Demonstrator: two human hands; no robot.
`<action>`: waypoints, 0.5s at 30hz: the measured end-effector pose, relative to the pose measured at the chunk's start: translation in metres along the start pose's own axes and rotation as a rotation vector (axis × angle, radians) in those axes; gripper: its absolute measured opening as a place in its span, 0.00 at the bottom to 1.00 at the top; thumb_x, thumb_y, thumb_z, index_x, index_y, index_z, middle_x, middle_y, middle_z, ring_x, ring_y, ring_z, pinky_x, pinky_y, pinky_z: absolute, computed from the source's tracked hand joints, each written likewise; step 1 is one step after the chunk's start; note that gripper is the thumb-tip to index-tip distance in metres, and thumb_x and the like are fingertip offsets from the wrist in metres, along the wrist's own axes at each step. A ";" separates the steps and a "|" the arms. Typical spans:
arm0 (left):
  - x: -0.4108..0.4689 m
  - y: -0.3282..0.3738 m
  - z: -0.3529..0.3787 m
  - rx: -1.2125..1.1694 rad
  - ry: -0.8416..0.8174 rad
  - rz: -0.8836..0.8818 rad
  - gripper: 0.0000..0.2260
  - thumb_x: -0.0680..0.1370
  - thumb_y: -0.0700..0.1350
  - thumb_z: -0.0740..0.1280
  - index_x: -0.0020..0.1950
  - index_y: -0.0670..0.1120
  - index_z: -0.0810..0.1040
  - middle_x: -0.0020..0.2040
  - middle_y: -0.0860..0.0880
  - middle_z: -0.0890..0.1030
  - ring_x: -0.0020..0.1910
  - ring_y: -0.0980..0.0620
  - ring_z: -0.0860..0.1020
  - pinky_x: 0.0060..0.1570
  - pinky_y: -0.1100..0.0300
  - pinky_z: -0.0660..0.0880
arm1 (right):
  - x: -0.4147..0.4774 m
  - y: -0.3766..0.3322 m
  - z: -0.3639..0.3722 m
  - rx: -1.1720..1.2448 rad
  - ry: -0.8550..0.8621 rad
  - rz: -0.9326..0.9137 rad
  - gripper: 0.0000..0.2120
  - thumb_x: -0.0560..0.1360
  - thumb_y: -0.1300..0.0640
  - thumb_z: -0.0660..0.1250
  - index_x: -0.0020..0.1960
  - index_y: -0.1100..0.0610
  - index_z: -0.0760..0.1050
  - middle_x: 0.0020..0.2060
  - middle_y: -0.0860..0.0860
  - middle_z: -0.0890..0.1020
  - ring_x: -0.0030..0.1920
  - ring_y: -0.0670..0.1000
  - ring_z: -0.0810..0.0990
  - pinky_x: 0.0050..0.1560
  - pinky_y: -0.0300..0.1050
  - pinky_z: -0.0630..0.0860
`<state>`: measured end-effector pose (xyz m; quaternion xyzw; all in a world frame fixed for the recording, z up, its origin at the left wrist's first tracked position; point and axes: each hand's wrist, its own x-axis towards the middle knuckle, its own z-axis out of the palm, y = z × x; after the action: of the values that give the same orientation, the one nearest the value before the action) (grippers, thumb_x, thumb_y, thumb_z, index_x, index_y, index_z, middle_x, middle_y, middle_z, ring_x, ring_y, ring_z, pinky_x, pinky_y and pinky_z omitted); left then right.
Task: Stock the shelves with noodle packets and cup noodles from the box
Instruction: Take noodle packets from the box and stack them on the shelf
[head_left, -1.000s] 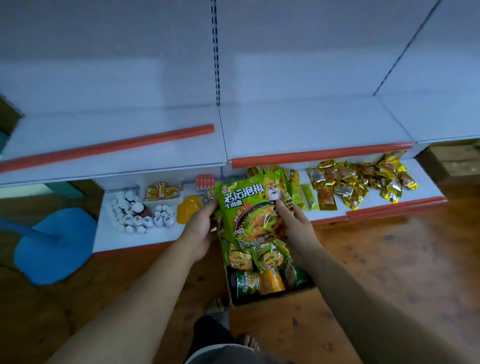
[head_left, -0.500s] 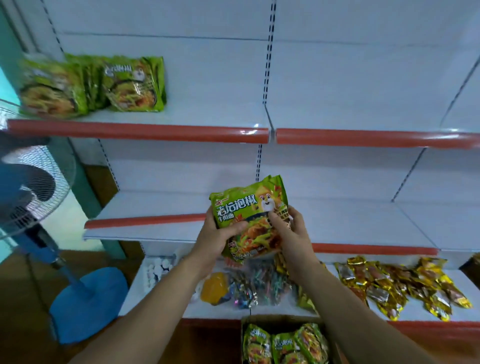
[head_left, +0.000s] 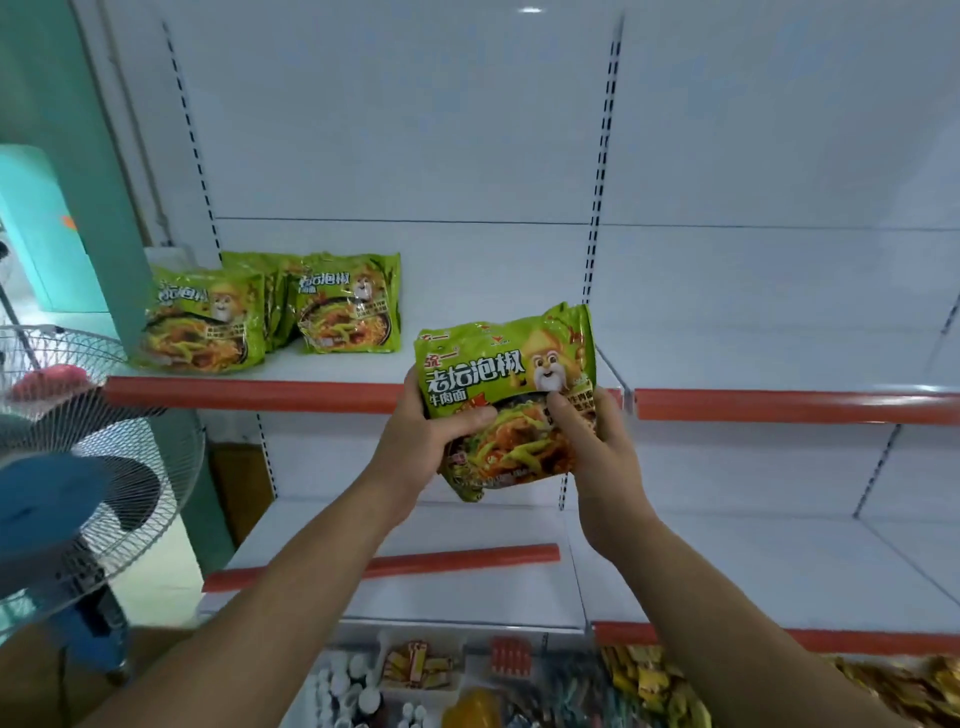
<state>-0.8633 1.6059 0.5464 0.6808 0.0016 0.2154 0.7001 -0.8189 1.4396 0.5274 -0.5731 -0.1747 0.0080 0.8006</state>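
A small stack of green noodle packets (head_left: 506, 374) is held upright in front of the upper shelf (head_left: 249, 392) with the red front strip. My left hand (head_left: 426, 447) grips its left edge, thumb across the front. Gripping the right edge is my right hand (head_left: 597, 447), its thumb also on the front. Several matching green noodle packets (head_left: 275, 306) stand leaning on the left end of that shelf. The box is out of view.
A standing fan (head_left: 78, 467) with a wire cage and blue hub is close at the left. A lower white shelf (head_left: 467, 525) runs below my hands. On the bottom shelf (head_left: 519, 634) lie small snacks and gold sachets (head_left: 649, 680). The upper shelf's right bay (head_left: 779, 364) is bare.
Both hands have lifted the packets from the box up to the height of the upper shelf. My view has tilted upward, and the box has dropped out of sight.
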 end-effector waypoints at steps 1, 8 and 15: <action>0.011 0.007 -0.009 0.003 -0.009 0.015 0.26 0.71 0.36 0.75 0.66 0.49 0.73 0.55 0.49 0.84 0.52 0.51 0.83 0.45 0.60 0.79 | 0.010 -0.001 0.012 0.005 0.000 -0.009 0.16 0.77 0.52 0.69 0.63 0.47 0.75 0.55 0.50 0.84 0.56 0.51 0.83 0.57 0.52 0.79; 0.080 0.034 -0.081 0.018 0.009 0.092 0.26 0.70 0.38 0.76 0.64 0.54 0.72 0.51 0.56 0.84 0.54 0.50 0.82 0.52 0.55 0.79 | 0.072 0.000 0.093 -0.048 0.009 -0.102 0.20 0.75 0.48 0.71 0.65 0.47 0.73 0.57 0.48 0.83 0.57 0.49 0.82 0.58 0.50 0.79; 0.137 0.034 -0.151 0.166 0.037 0.091 0.47 0.63 0.52 0.82 0.76 0.51 0.61 0.60 0.51 0.80 0.59 0.50 0.79 0.61 0.48 0.77 | 0.122 0.018 0.158 -0.147 -0.010 -0.145 0.19 0.76 0.51 0.71 0.65 0.50 0.73 0.54 0.50 0.83 0.53 0.50 0.84 0.53 0.47 0.81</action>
<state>-0.7936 1.7904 0.6076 0.7318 0.0015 0.2587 0.6305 -0.7464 1.6162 0.5878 -0.6159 -0.2201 -0.0599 0.7541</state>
